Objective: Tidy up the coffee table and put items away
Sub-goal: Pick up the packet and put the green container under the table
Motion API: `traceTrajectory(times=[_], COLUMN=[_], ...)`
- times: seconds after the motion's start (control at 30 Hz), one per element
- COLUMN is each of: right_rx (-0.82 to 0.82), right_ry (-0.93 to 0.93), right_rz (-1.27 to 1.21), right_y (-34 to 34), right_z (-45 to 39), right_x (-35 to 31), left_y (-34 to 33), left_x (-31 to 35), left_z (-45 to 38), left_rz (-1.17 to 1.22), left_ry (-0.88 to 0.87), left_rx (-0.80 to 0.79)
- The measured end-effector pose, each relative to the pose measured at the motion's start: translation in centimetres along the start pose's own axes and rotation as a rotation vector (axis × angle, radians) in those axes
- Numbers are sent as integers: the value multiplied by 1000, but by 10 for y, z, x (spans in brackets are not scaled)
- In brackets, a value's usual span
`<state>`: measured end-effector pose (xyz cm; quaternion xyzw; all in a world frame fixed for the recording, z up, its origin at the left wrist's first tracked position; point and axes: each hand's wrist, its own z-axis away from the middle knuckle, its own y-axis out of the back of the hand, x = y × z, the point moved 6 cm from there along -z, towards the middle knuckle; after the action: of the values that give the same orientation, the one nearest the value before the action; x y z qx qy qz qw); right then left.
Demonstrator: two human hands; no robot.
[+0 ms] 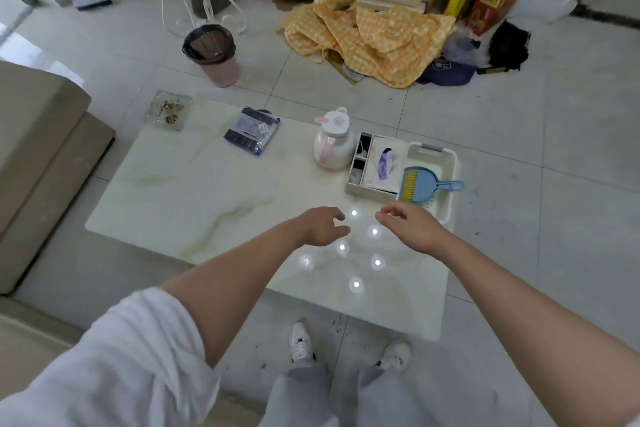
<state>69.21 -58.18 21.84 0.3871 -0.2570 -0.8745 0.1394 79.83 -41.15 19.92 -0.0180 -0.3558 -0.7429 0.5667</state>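
Marble coffee table (194, 191) beneath two empty hands

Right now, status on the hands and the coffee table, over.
Left hand and right hand empty, loosely curled over the coffee table. Dustpan in white tray, untouched. Jug and organizer box ahead.

1 jug (334, 142), 1 dustpan (420, 185), 1 ashtray (168, 110), 1 pkt (252, 130), 2 hands.
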Motion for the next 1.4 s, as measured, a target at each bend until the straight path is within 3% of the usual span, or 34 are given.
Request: traceTrajectory(times=[0.27,0.47,0.63,0.93,1.23,1.4], right_rx=[-9,-80,-110,-258,-319,-443], right_ry=[68,150,184,340,361,390], right_rz=[12,39,59,258,376,443], right_y=[88,188,271,330,416,453], right_z=[14,36,18,-92,-247,-327], right_x=[87,162,185,139,82,37], left_y=[-36,-81,-73,8,91,149], left_x=[81,201,303,340,351,352], left_z=[-17,-41,-60,-136,-256,-294], left_rz=[-77,-186,-341,-118,164,239], left_ry=[108,194,135,225,316,418], left_rx=[93,106,182,406,426,400])
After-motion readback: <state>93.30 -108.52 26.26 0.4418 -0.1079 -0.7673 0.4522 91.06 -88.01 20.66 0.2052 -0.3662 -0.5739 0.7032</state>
